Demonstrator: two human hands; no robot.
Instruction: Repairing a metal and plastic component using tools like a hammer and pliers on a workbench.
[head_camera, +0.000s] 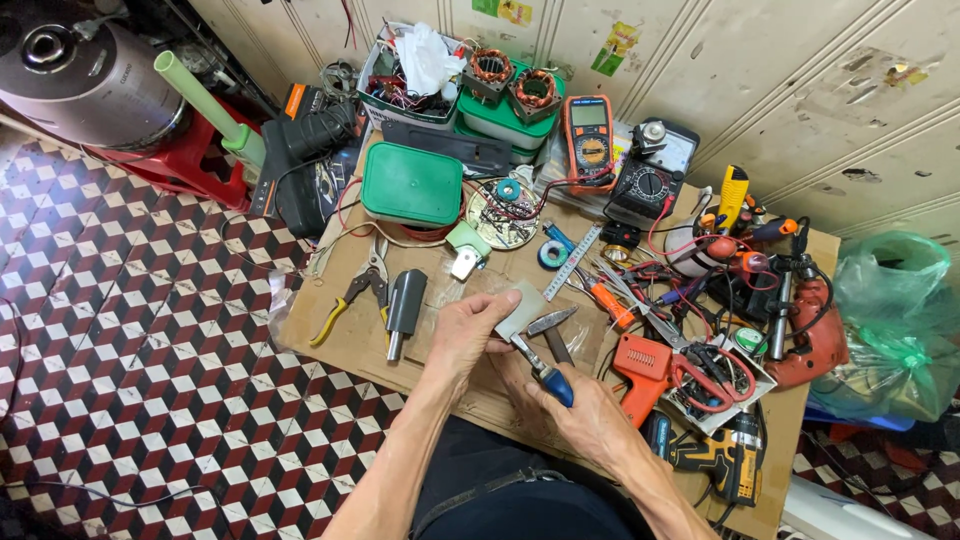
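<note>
**Plainly, a thin plate pinched near a tool tip: slips are the hazard**

The left hand (468, 330) is closed on a small grey metal plate (521, 308), pinching it at its lower edge so it stands just above the cardboard-covered table (330, 330). The right hand (585, 408) is wrapped round the blue handle of a pair of pliers (540, 368), whose metal nose reaches up to the plate's lower corner, right next to the left fingers.

With the nose so close to those fingers, a slip off the plate's edge could, I judge, drive steel into the left thumb or let the plate's edge cut skin. The plate is gripped only at one end, so a twist may wrench it free.

A hammer (552, 328) lies just beyond the right hand, touching or nearly touching the plate; a jolt could knock it. To the right of that hand, an orange tool (642, 368) and tangled red wires (715, 375) crowd the elbow's path, and a snagged wire might drag small parts off the table.
</note>
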